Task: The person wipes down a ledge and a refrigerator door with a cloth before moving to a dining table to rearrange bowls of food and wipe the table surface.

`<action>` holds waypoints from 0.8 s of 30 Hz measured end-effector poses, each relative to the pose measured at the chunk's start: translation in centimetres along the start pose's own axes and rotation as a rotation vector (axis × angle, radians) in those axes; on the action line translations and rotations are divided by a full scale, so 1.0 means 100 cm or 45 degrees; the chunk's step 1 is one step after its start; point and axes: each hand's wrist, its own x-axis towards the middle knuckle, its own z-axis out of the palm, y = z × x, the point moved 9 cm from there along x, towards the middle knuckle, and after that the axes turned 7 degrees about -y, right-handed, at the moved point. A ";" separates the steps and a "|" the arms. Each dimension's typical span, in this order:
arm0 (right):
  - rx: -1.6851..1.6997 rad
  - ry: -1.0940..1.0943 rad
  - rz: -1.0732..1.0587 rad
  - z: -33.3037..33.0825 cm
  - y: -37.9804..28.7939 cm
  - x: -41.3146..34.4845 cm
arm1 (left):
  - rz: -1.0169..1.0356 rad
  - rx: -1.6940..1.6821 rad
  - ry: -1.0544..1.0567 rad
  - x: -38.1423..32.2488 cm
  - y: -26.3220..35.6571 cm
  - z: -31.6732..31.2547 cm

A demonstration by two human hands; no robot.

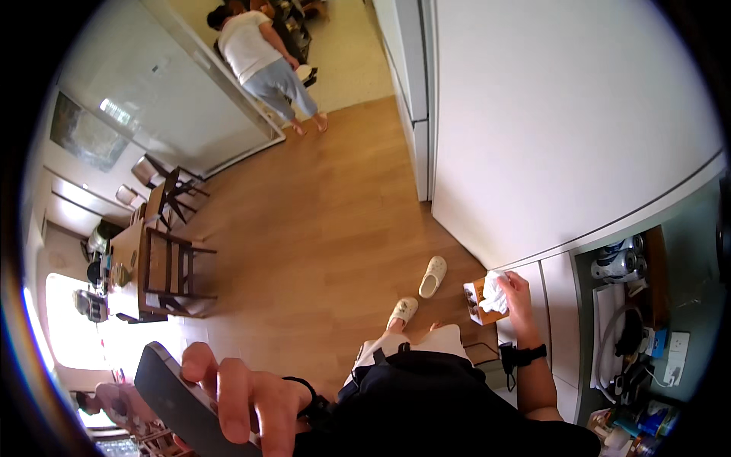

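Observation:
My left hand (pixel 245 394) is raised close to the camera at the lower left, its fingers wrapped round the edge of a dark smartphone (pixel 177 400). At the right, my right hand (pixel 517 294) grips a crumpled white tissue (pixel 494 292). Directly behind the tissue is an orange and white cardboard box (pixel 475 303) bearing print; whether my fingers also touch the box cannot be told. Below, a cream clog (pixel 404 310) is on one of my feet, while another cream clog (pixel 433 277) lies off the foot on the wood floor.
A shelf niche with metal cans (pixel 614 265) and a wall socket (pixel 678 351) is at the right, below a large white panel (pixel 559 114). Wooden chairs (pixel 165 263) surround a table (pixel 125 257) at the left. Another person (pixel 257 51) stands in a doorway at the top; one more is at lower left.

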 end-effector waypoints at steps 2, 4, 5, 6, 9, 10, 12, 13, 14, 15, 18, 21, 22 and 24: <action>-0.145 0.069 -0.122 -0.008 0.020 0.019 | -0.040 -0.027 0.001 -0.002 0.010 -0.007; -0.417 0.107 -0.126 -0.003 0.022 0.027 | -0.032 0.032 0.036 -0.011 0.030 -0.015; -0.470 0.084 -0.097 -0.002 0.027 0.033 | 0.007 0.022 0.009 -0.014 0.042 -0.019; -0.524 0.057 -0.066 0.011 0.020 0.034 | 0.049 0.014 -0.012 -0.012 0.052 -0.025; -0.369 0.068 -0.051 0.028 0.007 0.026 | 0.099 -0.020 0.008 -0.007 0.063 -0.050; -0.388 0.115 -0.087 0.030 0.001 0.023 | 0.067 -0.004 0.027 -0.005 0.068 -0.059; -0.348 0.080 0.000 0.038 0.001 0.018 | 0.073 0.006 0.026 -0.004 0.083 -0.074; -0.262 0.113 0.011 0.038 0.003 0.017 | 0.152 -0.002 0.014 -0.005 0.092 -0.082; -0.173 0.141 0.018 0.043 0.002 0.018 | 0.231 -0.005 -0.001 -0.006 0.104 -0.090; -0.181 0.182 0.011 0.046 -0.001 0.016 | 0.209 -0.008 0.010 -0.006 0.112 -0.097; -0.153 0.273 0.027 0.061 -0.013 0.007 | 0.256 -0.173 -0.020 -0.008 0.137 -0.120; -0.263 0.232 0.057 0.062 -0.006 0.007 | 0.274 -0.168 -0.038 -0.007 0.158 -0.131; -0.333 0.200 0.082 0.065 -0.004 0.010 | 0.260 -0.210 -0.039 -0.007 0.164 -0.134; -0.349 0.181 0.102 0.083 -0.015 0.018 | 0.293 -0.183 -0.031 -0.009 0.177 -0.140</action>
